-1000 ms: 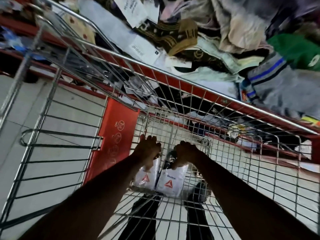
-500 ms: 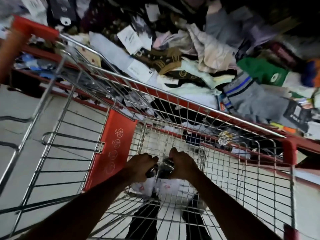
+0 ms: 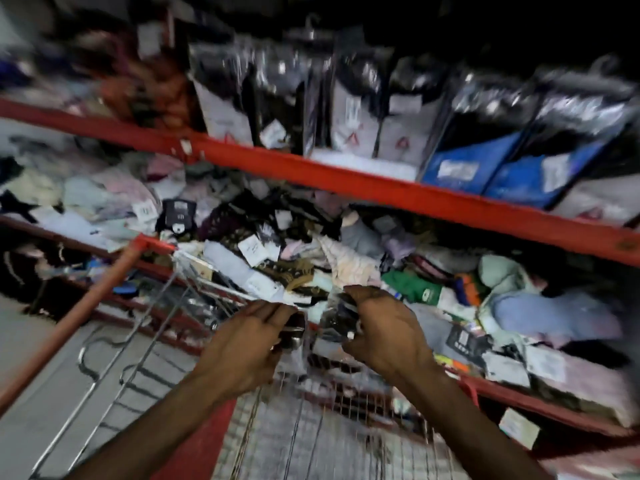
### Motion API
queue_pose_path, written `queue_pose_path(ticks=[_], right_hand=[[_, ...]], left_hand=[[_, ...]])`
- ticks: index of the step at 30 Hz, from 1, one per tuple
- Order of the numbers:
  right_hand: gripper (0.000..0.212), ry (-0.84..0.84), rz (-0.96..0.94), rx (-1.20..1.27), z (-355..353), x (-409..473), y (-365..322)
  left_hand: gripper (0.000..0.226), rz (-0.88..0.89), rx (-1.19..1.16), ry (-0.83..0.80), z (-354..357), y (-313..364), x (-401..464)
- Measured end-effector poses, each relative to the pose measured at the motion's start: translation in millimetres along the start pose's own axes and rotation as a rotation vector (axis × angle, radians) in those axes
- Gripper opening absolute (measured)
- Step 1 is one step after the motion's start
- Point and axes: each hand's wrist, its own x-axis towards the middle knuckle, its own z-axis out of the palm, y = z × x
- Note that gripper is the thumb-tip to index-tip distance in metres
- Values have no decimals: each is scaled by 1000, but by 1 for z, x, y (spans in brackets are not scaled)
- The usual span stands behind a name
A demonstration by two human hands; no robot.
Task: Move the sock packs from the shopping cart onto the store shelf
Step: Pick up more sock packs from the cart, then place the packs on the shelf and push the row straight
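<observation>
both arms reach forward over the shopping cart (image 3: pixel 298 441); left hand (image 3: pixel 242 351) and right hand (image 3: pixel 384 334) each clutch a sock pack (image 3: pixel 334 322) before the store shelf (image 3: pixel 346 178). labels are too blurred to read.

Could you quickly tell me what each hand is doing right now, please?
Left hand: closed on a sock pack.
Right hand: closed on another sock pack.
</observation>
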Motion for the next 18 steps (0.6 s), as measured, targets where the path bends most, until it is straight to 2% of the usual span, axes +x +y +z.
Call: queue_pose_path(ticks=[8, 11, 15, 18], right_hand=[[74, 327, -43, -61, -151, 2, 1], [67, 417, -46, -54, -186, 7, 2], [79, 506, -52, -65, -236, 25, 1], [81, 531, -42, -41, -268, 47, -1]], left_hand=[[79, 30, 94, 310, -139, 7, 41], [83, 41, 114, 360, -172, 9, 56], [84, 58, 118, 461, -213, 7, 77], [84, 77, 117, 491, -230, 6, 92]])
